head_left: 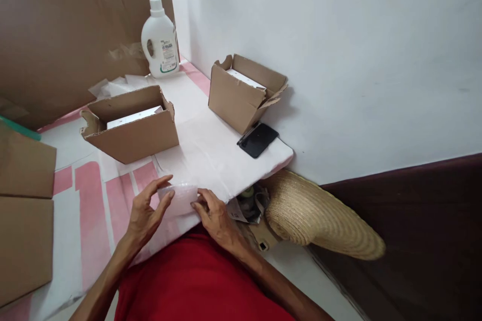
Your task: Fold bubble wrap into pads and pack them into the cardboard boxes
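My left hand (pixel 146 210) and my right hand (pixel 213 215) both pinch a small clear plastic bag (pixel 181 198) at the near edge of the table (pixel 211 153), one hand at each end. The bag looks thin and see-through; I cannot make out what is in it. My fingers are curled round its edges. An open cardboard box (pixel 131 125) with white items inside sits just beyond my left hand. A second open cardboard box (pixel 243 91) stands farther right near the wall.
A black phone (pixel 258 139) lies by the right box. A white jug bottle (pixel 160 39) stands at the back. Flat cardboard (pixel 24 210) is stacked at left. A straw hat (pixel 320 220) lies below the table's right edge. White wall on the right.
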Demonstrator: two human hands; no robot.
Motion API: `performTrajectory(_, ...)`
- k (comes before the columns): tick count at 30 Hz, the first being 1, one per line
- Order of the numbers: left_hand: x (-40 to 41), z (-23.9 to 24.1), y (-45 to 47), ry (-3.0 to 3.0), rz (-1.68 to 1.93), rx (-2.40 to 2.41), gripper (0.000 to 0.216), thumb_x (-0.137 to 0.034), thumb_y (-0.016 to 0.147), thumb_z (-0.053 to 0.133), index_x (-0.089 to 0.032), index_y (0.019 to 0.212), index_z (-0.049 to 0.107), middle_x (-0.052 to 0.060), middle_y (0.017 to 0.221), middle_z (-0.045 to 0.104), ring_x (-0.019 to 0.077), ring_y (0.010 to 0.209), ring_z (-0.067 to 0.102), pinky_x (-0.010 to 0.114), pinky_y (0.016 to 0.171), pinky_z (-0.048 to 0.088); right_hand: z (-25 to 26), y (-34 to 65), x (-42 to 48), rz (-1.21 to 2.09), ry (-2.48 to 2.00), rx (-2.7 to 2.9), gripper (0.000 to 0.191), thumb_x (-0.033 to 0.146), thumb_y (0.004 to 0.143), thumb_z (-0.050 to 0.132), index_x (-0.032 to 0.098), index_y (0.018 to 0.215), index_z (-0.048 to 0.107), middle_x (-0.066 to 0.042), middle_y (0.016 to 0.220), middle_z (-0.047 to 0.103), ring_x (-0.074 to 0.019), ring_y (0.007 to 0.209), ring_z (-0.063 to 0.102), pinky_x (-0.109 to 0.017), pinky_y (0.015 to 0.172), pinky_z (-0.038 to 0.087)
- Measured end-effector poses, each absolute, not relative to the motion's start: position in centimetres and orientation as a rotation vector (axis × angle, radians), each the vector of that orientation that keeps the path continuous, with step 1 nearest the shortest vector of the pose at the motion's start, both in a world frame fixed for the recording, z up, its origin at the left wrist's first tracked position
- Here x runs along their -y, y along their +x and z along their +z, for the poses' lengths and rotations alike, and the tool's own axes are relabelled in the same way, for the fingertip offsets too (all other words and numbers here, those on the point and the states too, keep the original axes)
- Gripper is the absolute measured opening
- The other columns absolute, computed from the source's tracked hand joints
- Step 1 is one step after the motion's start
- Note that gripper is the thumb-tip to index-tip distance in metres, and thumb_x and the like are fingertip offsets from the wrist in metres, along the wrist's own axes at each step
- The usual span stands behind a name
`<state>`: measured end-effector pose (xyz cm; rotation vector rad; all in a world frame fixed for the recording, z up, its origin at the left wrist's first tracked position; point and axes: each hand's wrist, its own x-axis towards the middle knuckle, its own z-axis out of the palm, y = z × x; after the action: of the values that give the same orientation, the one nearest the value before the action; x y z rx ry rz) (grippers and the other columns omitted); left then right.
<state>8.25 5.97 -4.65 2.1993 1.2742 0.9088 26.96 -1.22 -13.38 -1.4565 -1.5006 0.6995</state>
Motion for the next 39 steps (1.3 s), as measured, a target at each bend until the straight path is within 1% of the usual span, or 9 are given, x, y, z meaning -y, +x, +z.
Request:
performTrajectory(7,-4.2,-8.4,9.2,2.751,0.94,-1.276,0.062,-0.015,0.094,0.057,-0.026,0.153,0.041,0.016,0.146,0.056,0.0288,0.142,0.048,0.049,0.116,0.038,-13.5,26.3,0.0,0.612,-1.558,1.516,0.02,0.023,0.099,0.054,0.02,0.119,0.06,-0.006,0.092,0.064,-0.0221,0.086,0.065,-0.035,0.083,0.057)
performTrajectory(12,-3.2,-12.5,9.8,2.77,0.56,-1.415,0.071,-0.039,0.098,0.055,-0.022,0.161,0.025,0.019,0.164,0.034,0.0349,0.154,0.028,0.054,0.12,0.032,-13.0,26.2,0.5,0.592,-1.627,1.522,0.024,0.019,0.098,0.054,0.019,0.121,0.06,-0.008,0.097,0.065,-0.0235,0.091,0.066,-0.038,0.087,0.058)
performTrajectory(15,-3.3,-14.0,9.7,2.743,0.477,-1.446,0.069,-0.042,0.099,0.052,-0.026,0.161,0.026,0.016,0.167,0.028,0.0353,0.155,0.024,0.055,0.121,0.028,-12.4,26.1,0.8,0.419,-1.617,1.561,0.039,0.018,0.099,0.049,0.015,0.138,0.051,-0.016,0.121,0.063,-0.0268,0.114,0.062,-0.043,0.1,0.055)
performTrajectory(18,-3.2,-14.8,9.5,2.752,0.487,-1.435,0.067,-0.036,0.099,0.049,-0.025,0.161,0.026,0.015,0.168,0.027,0.0332,0.156,0.021,0.054,0.124,0.023,-12.0,25.8,0.4,0.284,-1.516,1.82,0.053,0.024,0.102,0.049,0.013,0.152,0.039,-0.019,0.151,0.049,-0.0301,0.145,0.04,-0.05,0.117,0.041)
performTrajectory(23,-3.2,-15.7,9.5,2.76,0.567,-1.455,0.073,-0.031,0.096,0.046,-0.011,0.161,0.021,0.019,0.163,0.036,0.0311,0.156,0.022,0.051,0.126,0.013,-13.3,25.2,-1.0,0.322,-1.522,2.125,0.076,0.049,0.101,0.05,0.004,0.158,0.028,-0.024,0.163,0.033,-0.0342,0.155,0.023,-0.057,0.122,0.032)
performTrajectory(29,-3.5,-15.2,9.3,2.667,0.465,-1.489,0.075,-0.035,0.091,0.052,-0.015,0.159,0.03,0.019,0.161,0.04,0.0321,0.153,0.031,0.052,0.125,0.012,-14.4,25.1,-1.2,0.277,-1.546,2.125,0.074,0.055,0.101,0.049,0.004,0.154,0.039,-0.024,0.16,0.039,-0.0351,0.152,0.031,-0.056,0.119,0.034)
performTrajectory(33,-3.5,-13.6,8.5,2.72,0.542,-1.351,0.08,-0.046,0.091,0.057,-0.013,0.158,0.028,0.023,0.157,0.043,0.0331,0.15,0.035,0.054,0.122,0.021,-12.7,26.2,-3.1,0.307,-1.528,2.109,0.048,0.049,0.101,0.056,0.014,0.134,0.061,-0.02,0.139,0.061,-0.0327,0.13,0.055,-0.051,0.105,0.048)
performTrajectory(36,-3.3,-12.2,7.6,2.793,0.687,-1.293,0.057,-0.035,0.092,0.061,-0.013,0.143,0.047,0.021,0.14,0.059,0.0304,0.134,0.053,0.049,0.114,0.036,-10.8,27.2,-5.9,0.405,-1.492,2.161,0.035,0.051,0.097,0.062,0.019,0.11,0.071,-0.013,0.112,0.071,-0.0284,0.108,0.063,-0.043,0.092,0.054)
performTrajectory(39,-3.2,-11.2,6.5,2.88,0.733,-1.219,0.031,-0.018,0.093,0.056,-0.021,0.124,0.062,0.013,0.119,0.07,0.0246,0.113,0.064,0.041,0.1,0.045,-9.4,27.8,-8.6,0.519,-1.489,2.197,0.032,0.049,0.098,0.063,0.02,0.108,0.072,-0.009,0.101,0.07,-0.0251,0.099,0.065,-0.037,0.086,0.054)
